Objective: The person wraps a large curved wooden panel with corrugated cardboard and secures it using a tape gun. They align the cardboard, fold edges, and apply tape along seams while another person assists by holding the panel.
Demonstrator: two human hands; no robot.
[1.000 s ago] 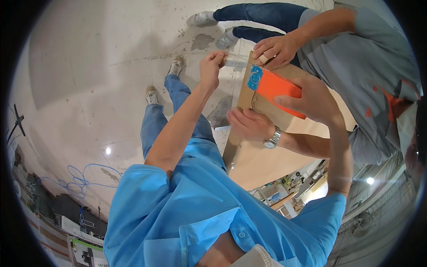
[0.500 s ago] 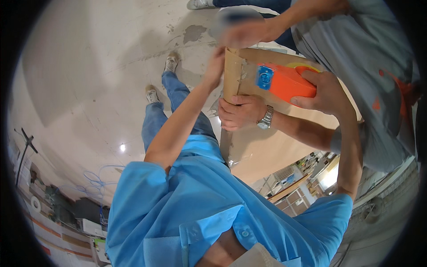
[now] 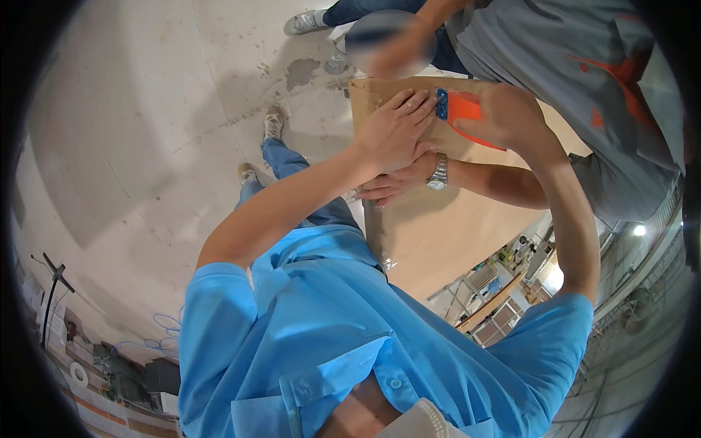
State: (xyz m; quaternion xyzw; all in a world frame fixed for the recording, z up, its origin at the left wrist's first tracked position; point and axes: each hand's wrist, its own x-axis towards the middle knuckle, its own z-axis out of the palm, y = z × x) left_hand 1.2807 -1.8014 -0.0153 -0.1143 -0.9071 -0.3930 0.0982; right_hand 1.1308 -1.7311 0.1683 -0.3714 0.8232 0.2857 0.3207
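My left hand point(image 3: 400, 130) lies flat with fingers stretched over the folded end of a brown cardboard-wrapped package point(image 3: 467, 219). In my right hand point(image 3: 511, 117) is an orange tape dispenser point(image 3: 465, 109) with a blue front end, held against the package just right of my left fingertips. The tape roll is hidden behind my right hand. A co-worker's hand point(image 3: 409, 175) with a metal wristwatch point(image 3: 437, 172) presses on the package edge, right below my left hand. That person's other hand point(image 3: 401, 51), partly blurred, is beyond the package's far end.
A person in a grey shirt point(image 3: 548, 51) stands close at the far right. Pale, stained floor point(image 3: 146, 146) spreads to the left. Blue tubing point(image 3: 164, 328) and dark equipment point(image 3: 124, 369) lie at the lower left. Shelving with clutter point(image 3: 496, 292) shows beyond the package.
My left hand has moved right from the package's end onto its top face. The tape dispenser has shifted slightly up, in my right hand. The co-worker's far hand has lifted away from the package.
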